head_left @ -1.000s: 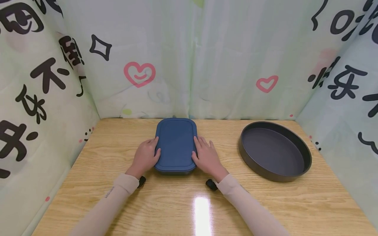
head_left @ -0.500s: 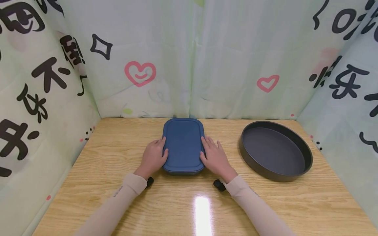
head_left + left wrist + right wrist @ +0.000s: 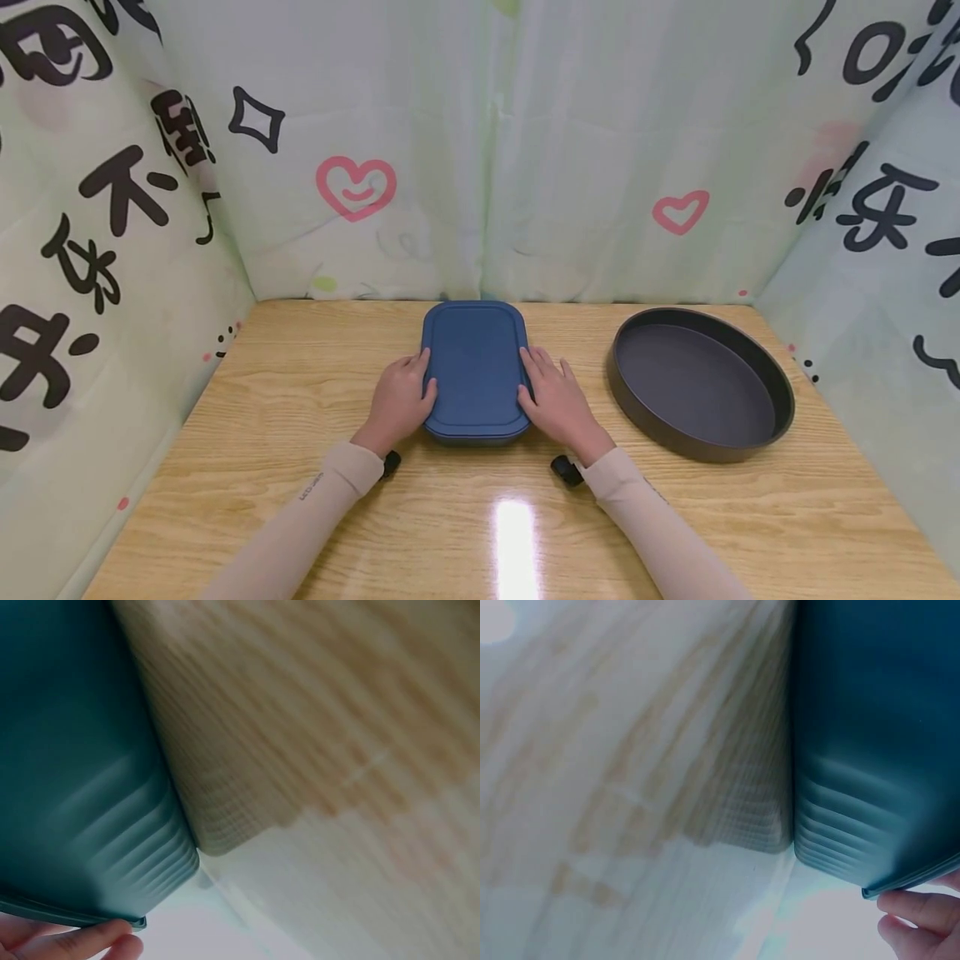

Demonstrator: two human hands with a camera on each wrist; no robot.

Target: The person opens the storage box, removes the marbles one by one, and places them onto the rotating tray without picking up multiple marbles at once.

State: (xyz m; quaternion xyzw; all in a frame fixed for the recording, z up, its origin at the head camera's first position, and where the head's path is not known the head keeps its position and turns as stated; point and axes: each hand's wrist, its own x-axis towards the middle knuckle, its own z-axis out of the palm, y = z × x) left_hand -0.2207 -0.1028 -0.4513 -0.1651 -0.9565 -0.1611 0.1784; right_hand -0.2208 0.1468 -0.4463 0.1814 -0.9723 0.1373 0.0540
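A dark blue lidded rectangular box (image 3: 477, 367) sits on the table, its long sides running away from me. My left hand (image 3: 397, 398) rests along its left edge, with thumb and fingertips touching the lid's rim. On the opposite edge, my right hand (image 3: 558, 404) touches the rim the same way, fingers extended. Both wrist views show the box's ribbed side wall (image 3: 127, 817) standing on the wood. Fingertips (image 3: 919, 909) meet the lid edge at the bottom of the right wrist view. Neither hand wraps around the side wall.
A large round dark grey pan (image 3: 701, 385) stands at the right of the wooden table (image 3: 465, 517). Printed curtains (image 3: 577, 150) enclose the table at the back and both sides. The box's far end lies close to the back curtain.
The box has slid a short way to the right across the table, with both hands moving along on its edges. The pan has stayed in place.
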